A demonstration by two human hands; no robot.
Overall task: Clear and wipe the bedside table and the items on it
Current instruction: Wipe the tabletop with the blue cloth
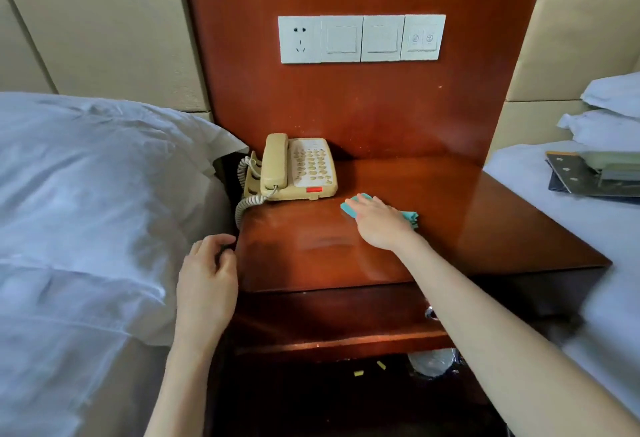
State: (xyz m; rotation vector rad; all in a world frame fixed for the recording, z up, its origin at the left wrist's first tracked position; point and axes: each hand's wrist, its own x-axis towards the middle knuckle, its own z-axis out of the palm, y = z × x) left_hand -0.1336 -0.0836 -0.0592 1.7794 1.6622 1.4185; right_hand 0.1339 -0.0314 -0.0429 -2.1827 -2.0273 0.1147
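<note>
Right hand [379, 222] presses flat on the soft, folded teal cloth [410, 216] mid-worktop [485, 215]; grip wide. Limp and light; pinch a folded edge.

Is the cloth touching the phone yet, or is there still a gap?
Apart. The head view shows a strip of bare tabletop between the teal cloth, pressed flat under the right hand, and the front edge of the phone.
</note>
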